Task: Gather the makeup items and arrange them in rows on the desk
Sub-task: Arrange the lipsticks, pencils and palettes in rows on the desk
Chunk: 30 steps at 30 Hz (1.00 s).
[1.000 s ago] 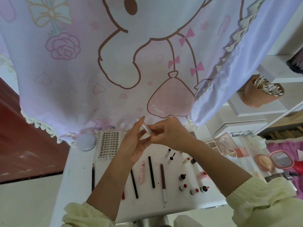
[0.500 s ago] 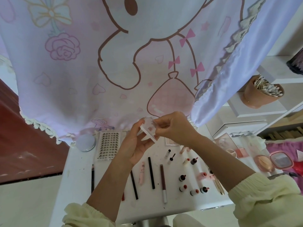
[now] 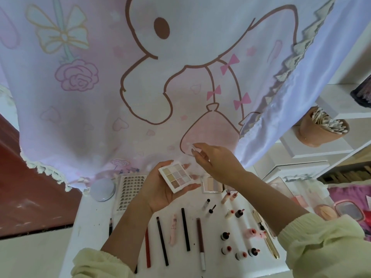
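Holding a little eyeshadow palette (image 3: 176, 178) in the left hand (image 3: 160, 194), fingers curled round it, up over the white desk (image 3: 94, 223). Pinching a see-through cover (image 3: 190, 149) with the right hand (image 3: 218, 167), just above the palette. Down below, lying in rows: long pencils (image 3: 185, 229) and tiny bottles (image 3: 225, 235). Behind, hanging: a pink bunny curtain (image 3: 100, 117).

Pink bunny curtain (image 3: 124, 121), white shelves (image 3: 295, 152)
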### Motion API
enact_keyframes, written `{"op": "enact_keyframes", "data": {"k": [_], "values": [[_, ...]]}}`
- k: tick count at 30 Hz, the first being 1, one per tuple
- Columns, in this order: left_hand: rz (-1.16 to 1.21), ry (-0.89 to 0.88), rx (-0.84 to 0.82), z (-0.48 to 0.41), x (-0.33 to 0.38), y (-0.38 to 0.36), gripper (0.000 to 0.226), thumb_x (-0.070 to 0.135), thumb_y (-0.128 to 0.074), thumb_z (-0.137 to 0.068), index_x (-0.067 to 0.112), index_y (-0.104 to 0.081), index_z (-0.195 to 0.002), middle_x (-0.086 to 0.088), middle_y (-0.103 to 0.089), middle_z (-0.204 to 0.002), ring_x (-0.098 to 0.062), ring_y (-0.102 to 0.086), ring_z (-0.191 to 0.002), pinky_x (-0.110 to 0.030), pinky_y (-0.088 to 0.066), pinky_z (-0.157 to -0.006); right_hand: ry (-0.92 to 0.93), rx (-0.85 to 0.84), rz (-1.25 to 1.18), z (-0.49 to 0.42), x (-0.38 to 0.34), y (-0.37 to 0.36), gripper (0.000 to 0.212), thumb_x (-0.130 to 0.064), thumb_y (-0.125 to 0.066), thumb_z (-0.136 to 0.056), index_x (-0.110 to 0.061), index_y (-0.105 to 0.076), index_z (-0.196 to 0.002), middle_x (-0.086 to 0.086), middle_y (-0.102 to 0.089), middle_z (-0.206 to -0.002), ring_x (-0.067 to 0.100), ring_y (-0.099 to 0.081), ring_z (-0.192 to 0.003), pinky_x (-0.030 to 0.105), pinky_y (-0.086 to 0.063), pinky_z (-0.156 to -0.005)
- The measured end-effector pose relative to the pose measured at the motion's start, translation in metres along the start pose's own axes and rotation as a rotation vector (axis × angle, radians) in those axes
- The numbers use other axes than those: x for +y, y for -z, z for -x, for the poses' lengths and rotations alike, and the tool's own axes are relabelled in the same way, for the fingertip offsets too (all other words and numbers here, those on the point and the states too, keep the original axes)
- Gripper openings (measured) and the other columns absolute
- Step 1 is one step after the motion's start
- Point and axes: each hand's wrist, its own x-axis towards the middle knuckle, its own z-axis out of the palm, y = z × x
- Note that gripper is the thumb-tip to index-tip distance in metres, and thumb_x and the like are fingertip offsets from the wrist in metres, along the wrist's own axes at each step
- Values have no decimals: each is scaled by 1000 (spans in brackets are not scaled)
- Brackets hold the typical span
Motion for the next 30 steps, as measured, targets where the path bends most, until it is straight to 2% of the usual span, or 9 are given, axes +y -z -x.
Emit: {"op": "enact_keyframes", "data": {"k": [1,3,7,12,15,18,21,25,30], "values": [[-14,-5,2,-4,6,0,44,35,-54,-86,2,-71,-110,-25,-60,-126,-49,-60,-108,-45,-52,-85,-4,-7,-7,-5,2,0,38,-32,-38,-103,-12,-53,-132,0,-64,-80,16,-58,-66,24,-47,-67],[-32,5,38,-9,15,2,49,36,-55,-85,2,-66,-117,-26,-59,-127,-51,-58,-109,-47,-58,-75,-71,-5,-80,-15,7,-4,34,-28,-41,-103,-9,-58,-125,0,-65,-78,8,-53,-57,20,-44,-61],[-84,4,233,-26,30,21,50,43,-47,-96,0,-57,-119,-25,-65,-116,-44,-64,-99,-51,-60,-65,-332,-10,-305,-28,26,-17,28,-25,-47,-101,-6,-63,-112,7,-74,-81,12,-64,-59,18,-51,-60],[-262,44,444,-53,15,38,40,39,-52,-95,2,-60,-108,-16,-64,-102,-31,-61,-89,-44,-53,-78,-595,-105,-462,-26,50,-54,18,-21,-54,-97,-6,-60,-102,11,-73,-83,21,-71,-64,34,-60,-69],[-352,43,539,-69,-9,45,29,35,-54,-95,8,-64,-97,-7,-61,-85,-20,-52,-72,-33,-45,-72,-730,-188,-462,-24,61,-76,9,-12,-53,-92,-3,-54,-90,19,-71,-89,33,-71,-79,45,-59,-76],[-454,80,558,-84,-27,54,36,36,-53,-95,8,-64,-115,-6,-66,-109,-21,-60,-97,-35,-40,-88,-764,-255,-380,-23,69,-92,14,-6,-51,-86,-9,-45,-74,21,-68,-92,34,-69,-83,42,-59,-76],[-509,98,566,-92,-36,58,47,41,-53,-94,12,-56,-130,-4,-58,-132,-21,-51,-122,-32,-38,-94,-767,-314,-321,-21,74,-103,6,-7,-49,-88,-7,-46,-83,20,-65,-96,35,-68,-85,43,-58,-75],[-652,86,563,-95,-38,49,50,43,-48,-96,14,-51,-137,-3,-52,-138,-19,-50,-120,-33,-38,-102,-777,-329,-284,-20,79,-114,4,-8,-47,-90,-5,-45,-91,13,-58,-89,34,-66,-89,34,-52,-70],[-703,76,575,-96,-42,39,51,39,-44,-100,12,-42,-143,-6,-42,-148,-23,-38,-136,-36,-29,-112,-748,-352,-239,-23,78,-118,18,-11,-48,-96,0,-47,-109,11,-55,-97,27,-58,-85,34,-48,-71]]}}
